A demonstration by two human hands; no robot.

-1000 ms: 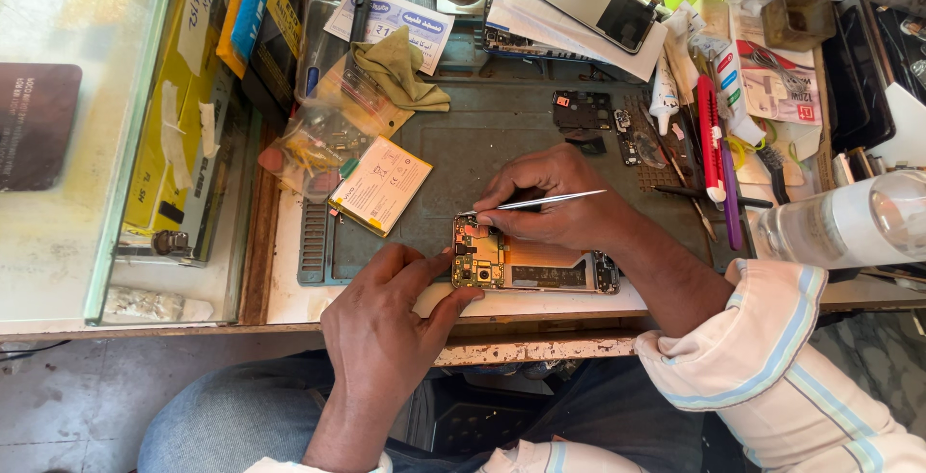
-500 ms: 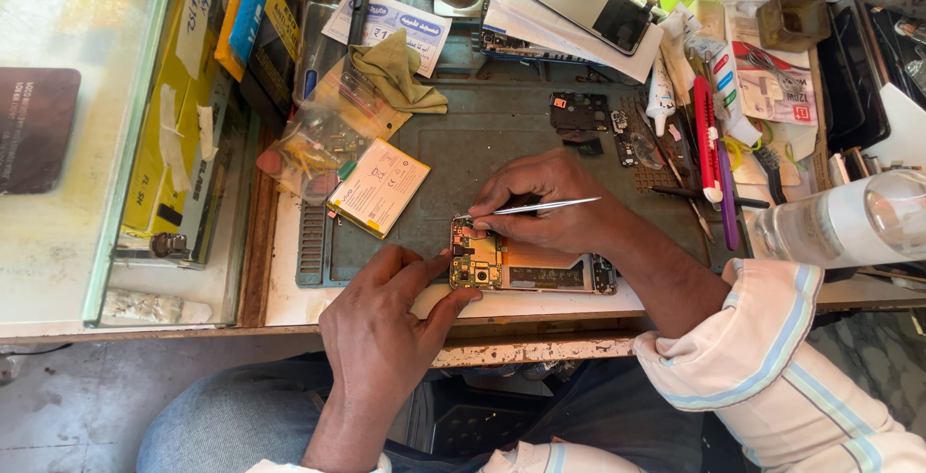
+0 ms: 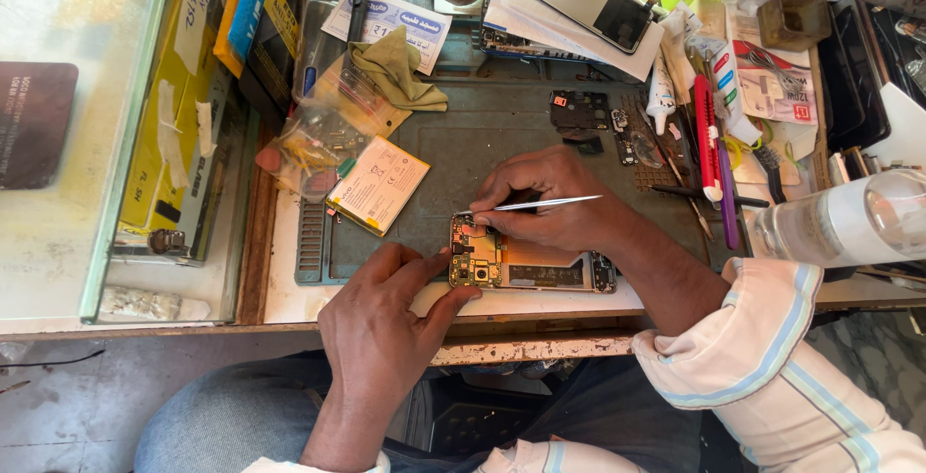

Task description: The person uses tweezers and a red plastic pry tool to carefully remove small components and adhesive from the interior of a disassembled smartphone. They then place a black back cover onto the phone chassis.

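The opened smartphone with its back cover removed and green-and-gold circuit board exposed (image 3: pixel 529 263) is laid flat at the near edge of the dark green rubber work mat (image 3: pixel 482 135), just in front of the person. Its long axis is set left to right across the view, with the board end pointed to the person's left and the bare lower end to the right. It is steadied at the board end by the left hand (image 3: pixel 391 324), whose fingers are pressed against the phone's edge. A pair of thin silver metal tweezers (image 3: pixel 540 205) is pinched in the closed fingers of the right hand (image 3: pixel 559 198), the tips brought down onto the top of the board. A slip of the tips could scratch the board or flick a small part away; a loosened left grip could let the phone slide off the mat's edge. A yellow flat battery pack (image 3: pixel 378 184) lies well to the left.
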